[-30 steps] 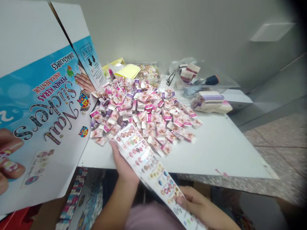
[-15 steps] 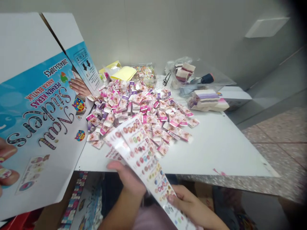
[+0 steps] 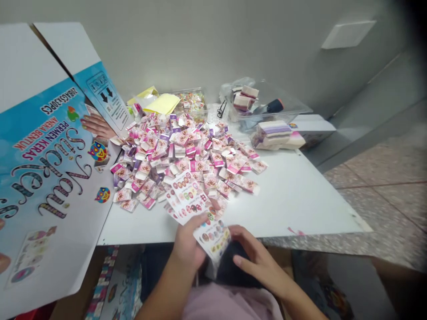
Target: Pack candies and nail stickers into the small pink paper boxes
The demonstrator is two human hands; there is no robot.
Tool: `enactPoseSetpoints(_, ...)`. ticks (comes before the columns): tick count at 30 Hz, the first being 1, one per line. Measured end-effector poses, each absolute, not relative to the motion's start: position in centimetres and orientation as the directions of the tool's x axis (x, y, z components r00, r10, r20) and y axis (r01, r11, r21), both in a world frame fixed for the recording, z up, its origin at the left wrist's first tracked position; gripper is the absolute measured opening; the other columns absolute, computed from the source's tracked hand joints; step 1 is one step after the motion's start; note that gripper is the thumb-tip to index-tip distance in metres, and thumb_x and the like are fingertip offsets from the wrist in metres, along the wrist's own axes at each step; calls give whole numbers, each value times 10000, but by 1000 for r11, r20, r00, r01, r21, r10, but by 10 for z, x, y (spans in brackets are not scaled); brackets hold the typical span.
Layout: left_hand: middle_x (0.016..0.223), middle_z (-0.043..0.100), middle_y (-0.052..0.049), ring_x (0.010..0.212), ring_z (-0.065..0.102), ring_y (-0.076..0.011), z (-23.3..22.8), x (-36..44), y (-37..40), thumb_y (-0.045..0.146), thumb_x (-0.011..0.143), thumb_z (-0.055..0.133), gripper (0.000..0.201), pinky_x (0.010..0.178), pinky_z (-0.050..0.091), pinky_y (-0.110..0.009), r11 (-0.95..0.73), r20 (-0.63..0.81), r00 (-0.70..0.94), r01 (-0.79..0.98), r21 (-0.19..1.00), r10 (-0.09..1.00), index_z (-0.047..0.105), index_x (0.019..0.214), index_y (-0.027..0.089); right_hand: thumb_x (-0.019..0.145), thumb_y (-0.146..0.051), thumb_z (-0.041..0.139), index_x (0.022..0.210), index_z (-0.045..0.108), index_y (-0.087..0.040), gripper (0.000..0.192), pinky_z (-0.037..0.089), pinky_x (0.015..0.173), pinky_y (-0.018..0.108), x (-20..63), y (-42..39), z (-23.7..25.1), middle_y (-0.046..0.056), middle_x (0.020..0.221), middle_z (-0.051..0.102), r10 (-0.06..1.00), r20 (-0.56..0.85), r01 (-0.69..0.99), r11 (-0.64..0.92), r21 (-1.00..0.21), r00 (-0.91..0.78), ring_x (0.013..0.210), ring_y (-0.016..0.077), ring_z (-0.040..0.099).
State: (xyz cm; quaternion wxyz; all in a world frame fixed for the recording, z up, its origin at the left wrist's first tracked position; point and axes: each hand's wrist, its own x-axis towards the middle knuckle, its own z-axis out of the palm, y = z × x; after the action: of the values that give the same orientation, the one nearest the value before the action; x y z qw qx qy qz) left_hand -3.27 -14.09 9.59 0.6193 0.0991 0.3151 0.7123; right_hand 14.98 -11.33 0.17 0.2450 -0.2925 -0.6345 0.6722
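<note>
My left hand (image 3: 190,242) grips several long white nail sticker sheets (image 3: 187,195) near the table's front edge, thumb across the front. Their upper ends fan out toward the pile, and the lower part hangs bent below the thumb. Beside the lower part is my right hand (image 3: 258,258), thumb and fingers apart; its fingertips are close to the sheet's right edge, and I cannot tell whether they touch it. Beyond the sheets lies a heap of small pink, purple and white folded boxes (image 3: 180,146), with nail pictures on them.
A large printed cardboard carton (image 3: 83,213) stands at the left. Along the wall are yellow papers (image 3: 163,103), a clear tray of wrapped sweets (image 3: 191,101), black glasses (image 3: 221,109), a clear bin (image 3: 293,106) and stacked flat cards (image 3: 275,129). The white table (image 3: 293,191) carries these.
The sheets have shifted up and now bend below my left thumb. My right hand has let go of their lower part and opened. The view has shifted slightly to the right.
</note>
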Motion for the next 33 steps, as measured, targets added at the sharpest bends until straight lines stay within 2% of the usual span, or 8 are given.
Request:
enactPoseSetpoints(3,844,675,-36,750,643,-186,105,-20,-132,137,676,608,447,782,526,-334,60,-214,-64,-847,528,975,631,1122,149,652,-507,842,1378,475,-266,849,337,1104,442,139,-108,7,110,1422,478,689,-31,-51,-98,-994,-724,1308,310,437)
enactPoseSetpoints(6,873,689,-47,782,650,-193,117,-9,-120,145,676,603,510,730,515,-297,124,-106,76,-803,582,991,608,1186,151,577,-494,882,1117,670,-188,656,497,901,393,135,-102,17,79,1062,689,580,-139,-20,-259,-966,-802,978,276,618)
enactPoseSetpoints(9,974,717,-78,923,652,-213,130,-1,-102,168,742,590,472,767,504,-279,101,-4,139,-694,713,990,609,1213,143,596,-495,864,977,705,-154,536,519,746,322,147,-94,32,45,884,709,646,-171,-39,-297,-954,-744,785,215,617)
enactPoseSetpoints(14,1129,717,-79,1124,617,-254,141,10,-63,233,822,634,398,1008,464,-392,34,79,218,-473,881,973,634,1216,176,769,-450,746,1017,702,-154,389,509,722,290,212,-66,75,54,942,731,812,-104,172,-5,-985,-574,812,227,633)
enactPoseSetpoints(18,1101,730,-77,1162,621,-296,127,20,-40,350,783,724,414,1047,463,-494,-69,97,43,-432,899,994,674,1157,180,846,-423,652,947,700,-173,274,478,688,279,266,-30,103,47,862,733,885,-20,532,262,-806,-465,764,228,636)
enactPoseSetpoints(22,1082,739,-83,1154,636,-298,82,27,-43,414,751,752,380,1054,476,-495,-116,57,-220,-265,957,974,725,1050,181,883,-276,595,869,659,-184,113,411,656,255,288,7,101,46,795,720,892,-57,812,379,-444,-448,733,202,638)
enactPoseSetpoints(27,927,772,-83,961,718,-298,13,27,-100,477,710,767,357,886,589,-412,-3,4,-514,4,1000,858,758,918,187,840,-121,603,759,642,-180,107,352,817,318,283,37,59,77,819,715,890,-59,872,428,-236,-453,884,237,629)
enactPoseSetpoints(33,914,775,-85,876,726,-263,-23,29,-153,528,760,696,370,846,595,-343,114,-38,-441,146,983,897,774,871,184,823,-54,584,765,628,-166,134,272,934,426,275,43,13,86,867,687,891,-32,882,444,-157,-454,973,264,564)
